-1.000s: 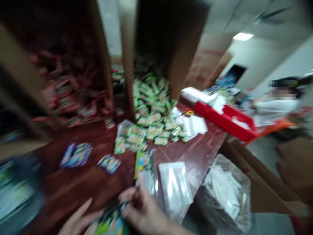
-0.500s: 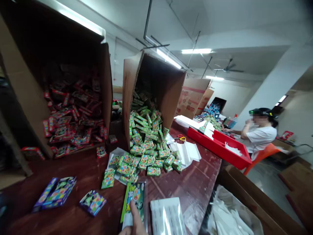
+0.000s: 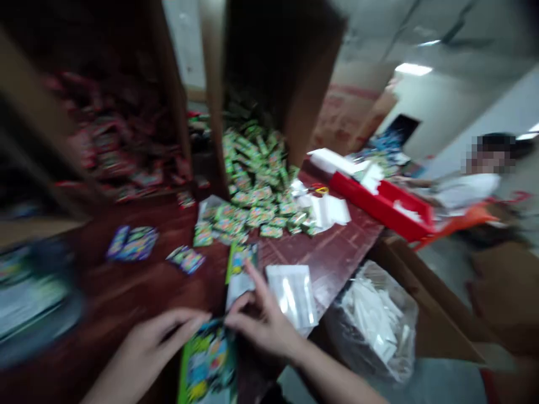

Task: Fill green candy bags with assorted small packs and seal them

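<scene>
My left hand (image 3: 154, 345) pinches the top left edge of a flat green printed packet (image 3: 210, 367) at the bottom of the view. At its top right corner, the thumb and fingers of my right hand (image 3: 267, 322) are closed on the same packet. My right index finger points forward over another similar packet (image 3: 242, 261) lying on the table. Right of that hand lies a stack of clear plastic sleeves (image 3: 292, 292). Motion blur hides the exact fingertip contact.
Small green boxes (image 3: 252, 196) spill from a carton (image 3: 295, 101); red boxes (image 3: 126, 163) fill another. Purple boxes (image 3: 141, 243) lie left. A blurred plastic-wrapped stack (image 3: 33, 303) is far left. A bag of white pieces (image 3: 374, 314), a red tray (image 3: 370, 202) and a person (image 3: 467, 191) are right.
The view has tipped down and is blurred. My left hand has come into view, and both hands are now at a green packet near the front. The blurred wrapped stack now shows at left.
</scene>
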The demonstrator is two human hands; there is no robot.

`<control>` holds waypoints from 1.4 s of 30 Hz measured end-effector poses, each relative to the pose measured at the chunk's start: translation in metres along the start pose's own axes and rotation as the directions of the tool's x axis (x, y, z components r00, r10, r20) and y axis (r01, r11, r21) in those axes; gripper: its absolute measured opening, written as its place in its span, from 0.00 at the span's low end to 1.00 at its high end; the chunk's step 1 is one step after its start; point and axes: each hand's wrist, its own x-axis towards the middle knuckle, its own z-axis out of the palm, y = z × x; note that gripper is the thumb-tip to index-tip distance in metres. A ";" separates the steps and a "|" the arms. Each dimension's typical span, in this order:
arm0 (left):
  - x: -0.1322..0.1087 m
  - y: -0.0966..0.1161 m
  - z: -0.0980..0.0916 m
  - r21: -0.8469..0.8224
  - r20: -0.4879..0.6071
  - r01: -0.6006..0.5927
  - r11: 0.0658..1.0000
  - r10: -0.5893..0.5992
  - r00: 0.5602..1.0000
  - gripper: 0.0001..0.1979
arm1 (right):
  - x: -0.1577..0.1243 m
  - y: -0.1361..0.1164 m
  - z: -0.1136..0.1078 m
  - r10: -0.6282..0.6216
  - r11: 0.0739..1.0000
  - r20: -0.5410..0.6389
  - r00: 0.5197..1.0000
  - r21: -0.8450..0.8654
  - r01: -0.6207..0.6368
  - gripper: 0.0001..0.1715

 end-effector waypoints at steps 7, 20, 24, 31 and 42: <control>-0.037 -0.014 0.009 -0.128 -0.008 -0.045 0.991 0.044 0.999 0.10 | -0.002 -0.025 -0.022 -0.029 0.981 0.027 0.999 -0.191 0.033 0.18; -0.052 -0.015 0.022 -0.097 -0.007 -0.055 0.994 0.055 0.998 0.12 | 0.015 -0.040 -0.002 0.111 0.742 0.428 0.897 -0.636 0.212 0.11; -0.055 -0.016 0.020 -0.095 0.007 -0.070 0.993 0.071 0.997 0.12 | 0.009 -0.033 -0.003 -0.053 0.667 0.388 0.920 -0.672 0.322 0.19; -0.070 -0.014 0.023 0.002 -0.048 -0.057 0.998 0.057 0.997 0.13 | -0.005 -0.017 -0.006 -0.234 0.339 0.572 0.786 -0.710 0.617 0.11; -0.255 -0.006 -0.044 0.168 -0.889 0.114 0.979 0.101 0.447 0.20 | 0.056 -0.023 0.121 -0.001 0.884 0.494 0.869 -0.406 0.232 0.21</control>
